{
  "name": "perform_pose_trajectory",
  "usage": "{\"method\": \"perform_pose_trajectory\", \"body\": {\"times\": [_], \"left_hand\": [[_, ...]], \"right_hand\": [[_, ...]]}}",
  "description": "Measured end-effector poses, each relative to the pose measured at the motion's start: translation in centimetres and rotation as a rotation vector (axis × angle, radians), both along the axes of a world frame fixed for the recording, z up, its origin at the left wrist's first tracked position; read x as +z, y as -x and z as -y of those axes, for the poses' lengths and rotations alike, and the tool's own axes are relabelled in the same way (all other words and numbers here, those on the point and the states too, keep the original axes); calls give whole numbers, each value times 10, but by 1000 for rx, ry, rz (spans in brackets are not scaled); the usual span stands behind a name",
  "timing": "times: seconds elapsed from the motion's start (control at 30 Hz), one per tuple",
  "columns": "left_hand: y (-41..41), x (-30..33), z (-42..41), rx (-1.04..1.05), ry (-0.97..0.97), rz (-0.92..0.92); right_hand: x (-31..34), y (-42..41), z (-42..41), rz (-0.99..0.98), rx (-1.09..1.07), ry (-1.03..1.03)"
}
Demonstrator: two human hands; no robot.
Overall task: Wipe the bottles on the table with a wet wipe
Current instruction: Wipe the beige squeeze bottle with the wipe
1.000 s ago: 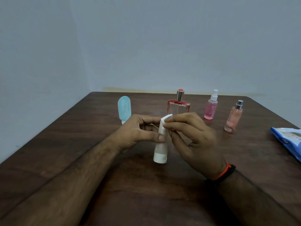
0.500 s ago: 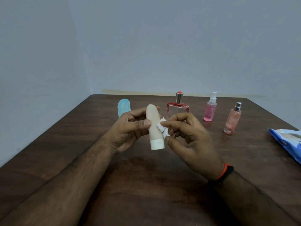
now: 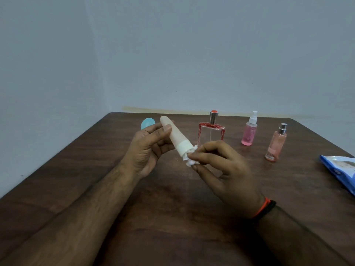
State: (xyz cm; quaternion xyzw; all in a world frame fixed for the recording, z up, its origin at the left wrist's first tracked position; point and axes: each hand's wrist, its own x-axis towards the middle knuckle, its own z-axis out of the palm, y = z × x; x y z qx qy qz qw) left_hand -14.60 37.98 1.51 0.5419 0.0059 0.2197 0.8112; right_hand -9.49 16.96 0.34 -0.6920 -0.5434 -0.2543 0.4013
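Bottles are spread over the brown table [image 3: 119,189], and one of them, a beige tube bottle [image 3: 173,135] with a white cap, is held above the middle of it. Half a second ago this tube was held nearly upright with its cap downward; now it is tilted, the rounded end pointing up and to the far left, the cap lowered toward the right. The wet wipe [image 3: 190,160] (crumpled into a small white wad) was pressed against the tube's side then and is now bunched at the cap end. The left hand [image 3: 146,150] is curled round the tube's upper body, thumb laid across the front. The wipe is pinched between thumb and fingertips of the right hand [image 3: 222,169], whose wrist carries a black and orange band [image 3: 264,207]. Behind the left hand a blue tube [image 3: 147,123] is partly hidden. Farther right stand a red-edged perfume bottle [image 3: 211,132], a pink spray bottle [image 3: 249,131] and a peach spray bottle [image 3: 275,144]. A blue wipe packet [image 3: 340,169] lies at the right edge.
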Motion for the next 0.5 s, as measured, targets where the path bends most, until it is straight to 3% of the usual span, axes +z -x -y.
{"method": "perform_pose_trajectory", "body": {"times": [0.2, 0.5], "left_hand": [[-4, -4, 7, -25, 44, 16], [-7, -7, 14, 68, -21, 29]], "right_hand": [[-3, -4, 0, 14, -89, -158], [-4, -2, -2, -18, -96, -126]]}}
